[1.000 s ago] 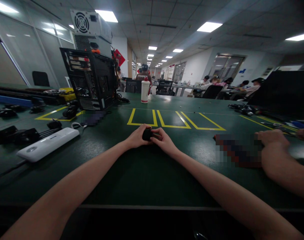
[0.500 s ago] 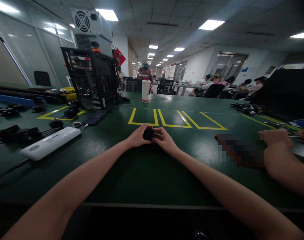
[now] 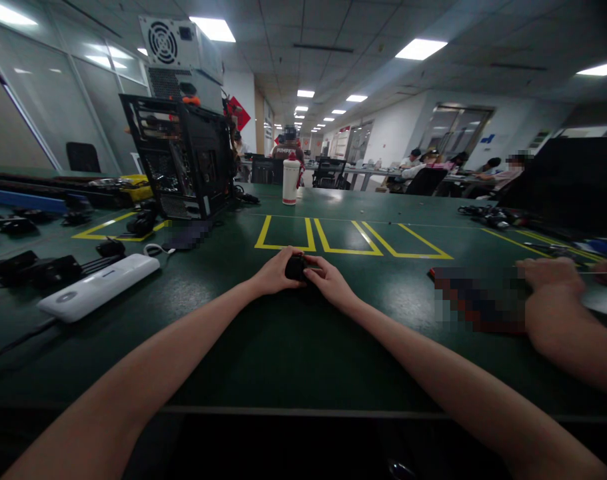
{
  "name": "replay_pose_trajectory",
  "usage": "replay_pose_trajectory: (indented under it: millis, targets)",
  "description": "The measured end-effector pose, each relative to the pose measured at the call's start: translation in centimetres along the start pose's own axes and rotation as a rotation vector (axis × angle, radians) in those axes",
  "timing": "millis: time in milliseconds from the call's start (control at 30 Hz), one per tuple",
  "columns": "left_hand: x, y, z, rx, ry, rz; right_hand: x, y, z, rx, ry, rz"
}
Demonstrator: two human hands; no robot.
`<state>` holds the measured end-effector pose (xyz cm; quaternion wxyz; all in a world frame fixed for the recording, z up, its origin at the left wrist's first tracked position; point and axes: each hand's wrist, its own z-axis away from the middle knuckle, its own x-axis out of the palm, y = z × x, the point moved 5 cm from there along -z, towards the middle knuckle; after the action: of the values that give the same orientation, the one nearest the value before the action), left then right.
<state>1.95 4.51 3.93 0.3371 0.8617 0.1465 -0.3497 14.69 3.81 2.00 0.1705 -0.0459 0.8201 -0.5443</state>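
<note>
Between my two hands is a small black block-like object [image 3: 294, 268], too dark to name more closely. My left hand [image 3: 274, 275] is closed around its left side, thumb below and fingers above. On the right, my right hand [image 3: 330, 280] presses thumb and fingers together at the object's right edge; these fingertips partly cover it. Both hands are just above or on the green table [image 3: 283, 360], near the front of the yellow tape outlines [image 3: 286, 249].
A white power strip [image 3: 100, 287] lies left, beside black adapters [image 3: 53, 268]. Behind it stands an open computer case [image 3: 193, 160] with power supplies [image 3: 180, 47] on top. A white cup [image 3: 290, 183] stands farther back. At right are another person's hand [image 3: 553, 277] and a blurred orange-edged object [image 3: 478, 307].
My right hand's fingers have drawn in closer against the black object's right side. My left hand keeps its hold in nearly the same place.
</note>
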Motion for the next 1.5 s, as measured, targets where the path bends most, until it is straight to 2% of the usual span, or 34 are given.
replay_pose_trajectory:
  millis: [233,500,633,833,1233,1500]
  targets:
    - [0.04,-0.07,0.00,-0.007,0.002,0.004,0.13,-0.36,0.41,-0.020,-0.017,-0.062]
    - [0.11,0.06,-0.06,0.001,-0.007,0.001,-0.06,-0.40,0.06,-0.044,0.026,-0.001]
    - [0.00,0.14,-0.04,-0.002,-0.010,0.004,-0.04,-0.12,0.03,-0.004,-0.005,0.007]
    - [-0.07,0.18,-0.04,-0.028,-0.022,0.027,0.23,-0.14,0.37,-0.031,-0.051,-0.097]
    - [0.09,0.04,-0.06,0.006,0.003,0.006,-0.03,-0.35,0.06,-0.067,-0.010,-0.007]
    - [0.10,0.00,-0.07,-0.030,-0.001,0.005,0.03,-0.18,0.25,-0.048,0.005,-0.040]
